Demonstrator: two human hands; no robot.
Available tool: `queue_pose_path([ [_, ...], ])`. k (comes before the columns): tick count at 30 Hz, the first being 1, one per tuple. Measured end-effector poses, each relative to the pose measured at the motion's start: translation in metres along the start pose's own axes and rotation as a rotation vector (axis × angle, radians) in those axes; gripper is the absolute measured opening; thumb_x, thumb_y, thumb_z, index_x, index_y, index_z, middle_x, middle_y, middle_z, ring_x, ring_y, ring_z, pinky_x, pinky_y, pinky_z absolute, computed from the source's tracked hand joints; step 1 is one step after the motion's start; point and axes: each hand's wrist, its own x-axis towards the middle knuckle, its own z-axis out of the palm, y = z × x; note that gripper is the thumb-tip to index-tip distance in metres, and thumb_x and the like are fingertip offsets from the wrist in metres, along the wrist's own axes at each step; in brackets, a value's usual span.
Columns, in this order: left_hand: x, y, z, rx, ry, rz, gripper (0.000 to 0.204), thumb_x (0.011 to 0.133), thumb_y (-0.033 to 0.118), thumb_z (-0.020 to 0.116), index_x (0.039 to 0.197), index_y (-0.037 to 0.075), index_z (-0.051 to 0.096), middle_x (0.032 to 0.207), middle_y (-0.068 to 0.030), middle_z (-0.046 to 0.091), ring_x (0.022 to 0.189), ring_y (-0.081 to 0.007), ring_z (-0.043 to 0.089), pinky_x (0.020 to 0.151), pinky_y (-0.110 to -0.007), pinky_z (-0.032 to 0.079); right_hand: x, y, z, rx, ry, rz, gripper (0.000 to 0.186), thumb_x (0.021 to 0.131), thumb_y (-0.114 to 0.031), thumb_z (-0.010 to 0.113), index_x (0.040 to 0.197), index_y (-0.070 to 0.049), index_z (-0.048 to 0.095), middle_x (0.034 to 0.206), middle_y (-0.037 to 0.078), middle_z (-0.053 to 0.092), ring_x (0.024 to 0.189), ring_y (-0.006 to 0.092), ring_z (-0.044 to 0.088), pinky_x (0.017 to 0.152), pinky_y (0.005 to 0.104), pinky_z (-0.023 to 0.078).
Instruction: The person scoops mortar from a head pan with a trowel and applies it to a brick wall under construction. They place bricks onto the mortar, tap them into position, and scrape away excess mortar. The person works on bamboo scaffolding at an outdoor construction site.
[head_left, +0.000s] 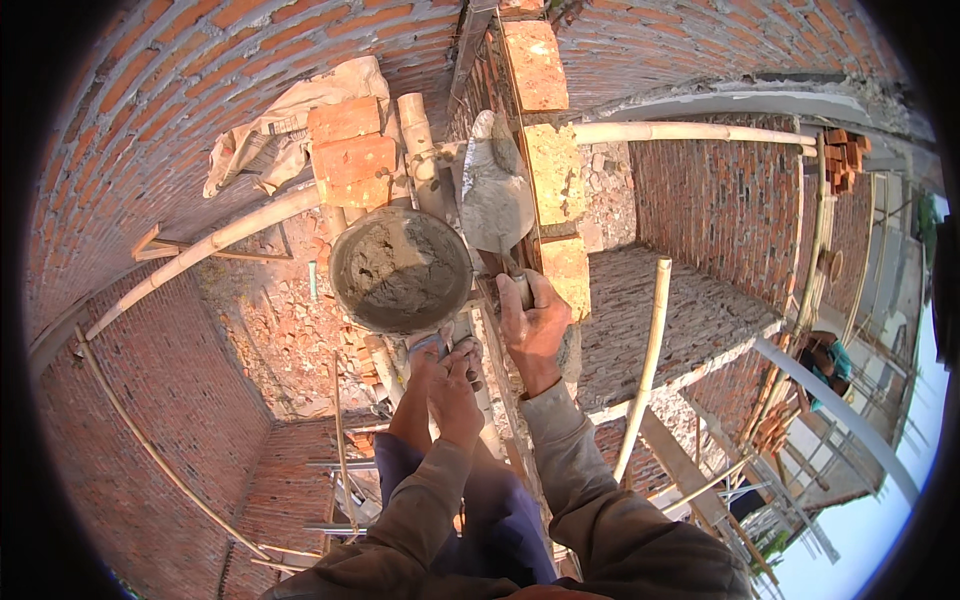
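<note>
My right hand (535,325) grips the handle of a steel trowel (497,185) whose blade carries grey mortar, just left of a line of pale yellow, mortar-marked bricks (556,175) along the wall top. To the blade's lower left, a round bucket (400,270) holds wet grey mortar. My left hand (455,390) has curled fingers just below the bucket, beside my foot; what they hold, if anything, I cannot make out. Two orange bricks (350,175) lie above the bucket on bamboo poles, beside a crumpled paper sack (255,150).
Bamboo poles (200,250) span the drop on both sides, with rubble (260,320) below at left. An upright bamboo pole (645,370) stands right of my arm. At far right a co-worker (828,368) is among brick stacks (843,160) and scaffolding.
</note>
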Motion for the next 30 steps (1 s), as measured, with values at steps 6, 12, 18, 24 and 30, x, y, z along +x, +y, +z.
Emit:
queue_pose_path([
  [6, 0.023, -0.017, 0.003, -0.054, 0.130, -0.121, 0.038, 0.110, 0.046, 0.062, 0.105, 0.010, 0.073, 0.067, 0.0072, 0.044, 0.052, -0.0093, 0.042, 0.050, -0.027, 0.038, 0.048, -0.010, -0.044, 0.462, -0.257, 0.269, 0.025, 0.106, -0.021, 0.071, 0.095, 0.002, 0.073, 0.068, 0.001, 0.062, 0.056, 0.0077, 0.055, 0.052, 0.0246, 0.044],
  [12, 0.005, -0.002, 0.014, -0.074, 0.111, 0.071, 0.026, 0.108, 0.029, 0.066, 0.115, 0.004, 0.069, 0.089, -0.0013, 0.064, 0.070, -0.0123, 0.061, 0.062, -0.027, 0.050, 0.061, -0.009, -0.062, 0.853, -0.330, 0.493, 0.037, 0.109, -0.033, 0.065, 0.097, 0.001, 0.071, 0.074, 0.005, 0.066, 0.053, 0.0128, 0.058, 0.049, 0.0282, 0.047],
  [18, 0.015, 0.112, 0.097, 0.109, 0.190, 0.581, 0.032, 0.100, 0.014, 0.074, 0.129, 0.004, 0.067, 0.103, -0.0041, 0.069, 0.084, -0.0107, 0.065, 0.067, -0.026, 0.053, 0.038, -0.011, -0.100, 1.132, -0.210, 0.648, 0.035, 0.110, -0.027, 0.060, 0.111, 0.007, 0.069, 0.077, 0.011, 0.064, 0.052, 0.0183, 0.060, 0.045, 0.0312, 0.050],
  [24, 0.095, 0.221, 0.198, 0.401, -0.110, 0.501, 0.052, 0.095, 0.031, 0.077, 0.139, 0.007, 0.062, 0.109, -0.0063, 0.073, 0.093, -0.0176, 0.068, 0.072, -0.037, 0.056, 0.038, -0.006, -0.048, 1.198, -0.151, 0.780, 0.035, 0.110, -0.030, 0.059, 0.102, 0.003, 0.067, 0.077, 0.008, 0.063, 0.053, 0.0170, 0.060, 0.046, 0.0301, 0.050],
  [30, 0.106, 0.237, 0.245, 0.373, -0.181, 0.277, 0.050, 0.097, 0.035, 0.070, 0.135, 0.009, 0.048, 0.119, -0.0139, 0.067, 0.102, -0.0257, 0.063, 0.079, -0.046, 0.056, 0.056, -0.017, 0.018, 1.386, -0.038, 0.839, 0.034, 0.110, -0.028, 0.059, 0.101, 0.003, 0.066, 0.077, 0.008, 0.063, 0.054, 0.0179, 0.060, 0.046, 0.0329, 0.050],
])
